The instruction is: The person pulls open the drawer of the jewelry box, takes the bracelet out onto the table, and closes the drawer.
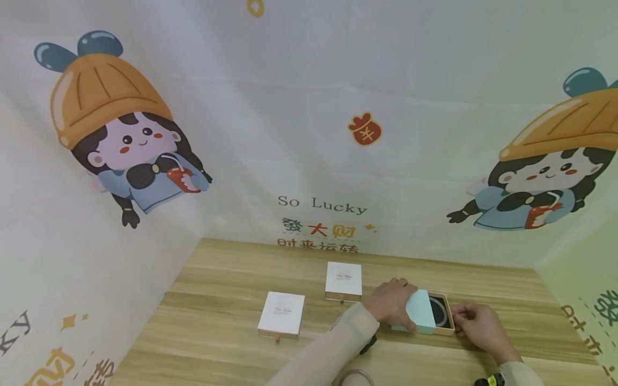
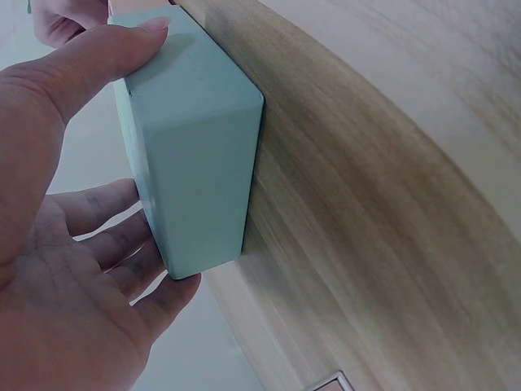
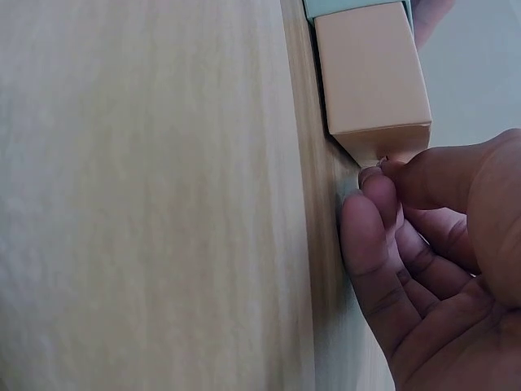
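Note:
A mint-green slide-out box (image 1: 421,313) lies on the table with its tan drawer (image 1: 449,311) partly drawn out to the right. A pale ring-shaped bangle (image 1: 442,307) shows on the drawer's dark lining. My left hand (image 1: 392,301) grips the mint sleeve, thumb on the near side and fingers on the far side. In the left wrist view, the thumb presses one face of the sleeve (image 2: 199,179) and fingertips touch another. At the drawer's outer end, my right hand (image 1: 485,328) pinches the small pull tab between thumb and finger. Fingertips mostly hide the tab below the drawer (image 3: 370,73).
Two white boxes with small pull tabs stand left of my left hand, one nearer (image 1: 282,312) and one farther back (image 1: 344,277). Another bangle (image 1: 356,371) lies at the near edge of the view. A printed cloth (image 1: 309,134) hangs behind the wooden table (image 1: 212,300).

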Motion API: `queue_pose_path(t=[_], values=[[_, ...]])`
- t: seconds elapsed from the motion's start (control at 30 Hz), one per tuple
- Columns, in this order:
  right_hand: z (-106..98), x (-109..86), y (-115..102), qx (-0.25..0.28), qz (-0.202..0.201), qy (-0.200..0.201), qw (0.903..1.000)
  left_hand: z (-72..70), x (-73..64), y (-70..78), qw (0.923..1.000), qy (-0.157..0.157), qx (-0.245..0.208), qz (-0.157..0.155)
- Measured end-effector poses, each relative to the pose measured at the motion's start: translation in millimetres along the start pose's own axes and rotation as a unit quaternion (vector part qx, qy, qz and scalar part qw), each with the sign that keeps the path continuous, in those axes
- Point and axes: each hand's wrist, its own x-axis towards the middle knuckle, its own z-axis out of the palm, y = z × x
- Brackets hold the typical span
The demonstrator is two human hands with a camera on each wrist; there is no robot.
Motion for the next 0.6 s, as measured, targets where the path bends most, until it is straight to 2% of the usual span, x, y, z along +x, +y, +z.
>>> queue_pose_path(t=[0.6], values=[[-12.4, -0.9, 10.1, -0.02, -0.002, 0.021, 0.9996, -2.1, -1.0, -1.2, 0.9999, 0.0, -0.011, 0.005]])
